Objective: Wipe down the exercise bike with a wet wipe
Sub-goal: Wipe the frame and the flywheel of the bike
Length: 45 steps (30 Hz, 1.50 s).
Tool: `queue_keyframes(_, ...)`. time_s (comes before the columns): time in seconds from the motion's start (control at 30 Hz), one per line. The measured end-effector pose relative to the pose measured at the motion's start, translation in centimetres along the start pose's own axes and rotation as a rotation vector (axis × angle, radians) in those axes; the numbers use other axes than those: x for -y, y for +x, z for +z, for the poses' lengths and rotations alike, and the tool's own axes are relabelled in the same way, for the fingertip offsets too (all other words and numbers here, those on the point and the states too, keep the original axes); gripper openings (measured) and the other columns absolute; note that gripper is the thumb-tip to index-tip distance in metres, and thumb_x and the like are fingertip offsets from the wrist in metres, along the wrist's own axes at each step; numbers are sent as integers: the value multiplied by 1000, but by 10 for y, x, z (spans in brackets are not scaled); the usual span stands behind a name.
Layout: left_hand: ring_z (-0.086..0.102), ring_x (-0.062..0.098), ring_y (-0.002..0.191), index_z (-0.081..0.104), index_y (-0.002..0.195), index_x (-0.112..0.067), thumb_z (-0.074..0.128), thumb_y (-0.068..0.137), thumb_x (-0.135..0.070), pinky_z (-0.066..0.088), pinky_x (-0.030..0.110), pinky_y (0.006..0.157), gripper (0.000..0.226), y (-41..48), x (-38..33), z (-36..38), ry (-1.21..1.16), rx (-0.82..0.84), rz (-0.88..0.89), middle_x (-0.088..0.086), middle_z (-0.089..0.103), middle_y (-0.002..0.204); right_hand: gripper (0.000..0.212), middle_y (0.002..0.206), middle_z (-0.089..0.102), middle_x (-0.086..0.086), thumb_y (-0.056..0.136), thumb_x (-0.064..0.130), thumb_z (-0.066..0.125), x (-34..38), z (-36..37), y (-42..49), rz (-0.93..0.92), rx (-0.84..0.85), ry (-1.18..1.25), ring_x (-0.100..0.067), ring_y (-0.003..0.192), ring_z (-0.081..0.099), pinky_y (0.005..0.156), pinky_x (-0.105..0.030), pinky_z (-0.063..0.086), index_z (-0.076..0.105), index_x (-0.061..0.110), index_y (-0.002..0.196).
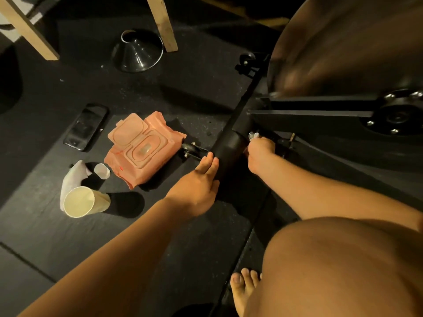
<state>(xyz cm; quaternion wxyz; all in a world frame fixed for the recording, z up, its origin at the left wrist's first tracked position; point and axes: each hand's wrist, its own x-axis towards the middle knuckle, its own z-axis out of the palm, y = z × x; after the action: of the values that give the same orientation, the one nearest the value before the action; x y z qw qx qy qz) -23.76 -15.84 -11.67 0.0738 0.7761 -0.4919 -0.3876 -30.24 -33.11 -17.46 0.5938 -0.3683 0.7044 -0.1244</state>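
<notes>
The exercise bike's black floor stabilizer bar (230,146) runs diagonally across the middle, with the large flywheel (343,42) and its black frame arm (315,108) at the upper right. My left hand (201,179) rests on the left side of the bar, fingers fairly straight. My right hand (259,152) is curled round a white wet wipe (253,135), of which only a small tuft shows, and presses it on the frame just right of the bar. A pink wet wipe pack (143,148) lies on the floor to the left, lid flipped up.
On the black floor mat lie a dark phone (85,126), a paper cup (84,202) on its side, a small white cap (102,170), a crumpled white wipe (72,179) and a black cone (139,51). Wooden legs (162,24) stand behind. My knee (343,268) and bare foot (243,287) are at the lower right.
</notes>
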Motion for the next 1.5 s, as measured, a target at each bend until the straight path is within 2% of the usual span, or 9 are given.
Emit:
queue_keyframes(0.23, 1, 16, 152, 7, 159, -18, 35, 105, -24, 7, 25, 120, 61, -1, 5, -1, -74, -17, 38, -2, -8, 166, 20, 102, 69, -16, 93, -1, 55, -70, -25, -59, 122, 275, 22, -29, 91, 67, 66, -34, 56, 68, 9, 104)
queue_keyframes(0.43, -6, 12, 152, 3, 159, -20, 32, 105, -26, 2, 27, 122, 61, -2, 5, 3, -136, -14, 34, -4, -12, 165, 22, 111, 59, -7, 92, 7, 55, 43, -24, -30, -1123, 145, -1016, -20, 102, 54, 83, -26, 42, 68, 11, 110)
queue_keyframes(0.57, -4, 13, 152, 4, 159, -18, 32, 105, -27, 5, 30, 124, 61, -1, 6, -2, -158, 20, 26, -3, -10, 165, 34, 126, 48, -10, 93, 17, 53, 57, 4, -13, -1179, -1, -1487, -26, 117, 44, 94, -34, 40, 55, 13, 127)
queue_keyframes(0.7, 36, 21, 143, 38, 151, -15, 36, 102, -21, 27, 31, 118, 50, -8, 16, -9, -236, -46, 61, 2, 33, 158, 37, 121, 56, -9, 87, 9, 58, -20, -15, -64, -1385, 347, -1295, -27, 114, 51, 86, -39, 50, 58, 8, 124)
queue_keyframes(0.8, 23, 17, 149, 29, 155, -18, 35, 103, -25, 19, 31, 122, 53, -19, 26, -2, -210, -57, -1, 0, 22, 163, 40, 117, 61, -6, 86, 21, 55, -13, -25, -60, -1559, 369, -1524, -28, 107, 56, 82, -41, 47, 60, 11, 124)
queue_keyframes(1.0, 9, 13, 152, 19, 157, -16, 34, 105, -26, 10, 26, 122, 55, -22, 29, 4, -185, -100, -12, -1, 8, 166, 57, 130, 56, -14, 95, 28, 55, 64, -13, -14, -1165, -169, -1883, -29, 117, 54, 95, -37, 42, 37, 3, 142)
queue_keyframes(1.23, 11, 12, 151, 19, 157, -17, 36, 105, -24, 7, 16, 112, 55, -25, 23, -3, -214, -131, -56, -1, 12, 165, 68, 135, 53, -8, 97, 21, 46, -40, -19, -92, -1286, 374, -1757, -27, 116, 56, 92, -39, 44, 11, 12, 155)
queue_keyframes(1.33, 11, 12, 151, 18, 157, -17, 35, 105, -25, 7, 16, 114, 55, -28, 25, -4, -213, -132, -53, -1, 12, 165, 71, 116, 65, -7, 95, 26, 47, -3, -21, -48, -1324, 128, -1806, -28, 101, 65, 76, -35, 47, 10, 22, 155)
queue_keyframes(1.5, 12, 15, 152, 20, 157, -16, 36, 105, -24, 13, 28, 122, 55, -29, 31, -3, -270, -126, -120, 0, 13, 165, 81, 104, 64, -13, 98, 30, 51, 54, -35, -21, -930, -143, -1814, -31, 91, 64, 71, -36, 49, -7, 34, 155)
